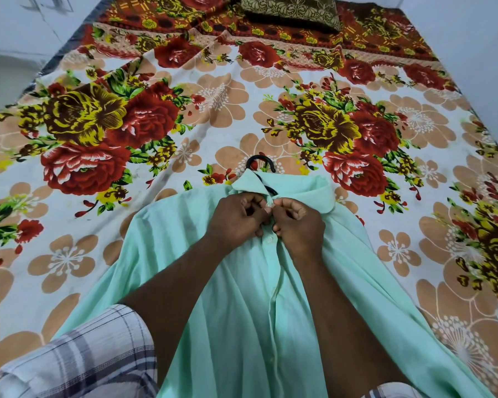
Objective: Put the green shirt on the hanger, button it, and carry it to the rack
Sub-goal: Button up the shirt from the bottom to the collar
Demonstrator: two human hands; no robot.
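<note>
The pale green shirt (242,297) lies front-up on the bed, collar away from me. A black hanger (260,162) is inside it; only its hook and a bit of its neck show above the collar. My left hand (236,216) and my right hand (299,222) meet at the top of the placket just below the collar, each pinching one edge of the shirt front around the top button. A white button (270,239) sits just below my hands, and further buttons run down the placket.
The bed is covered by a floral sheet (127,124) with red and yellow roses. A dark patterned pillow (291,10) lies at the far end. A pale wall (20,30) borders the bed's left side. No rack is in view.
</note>
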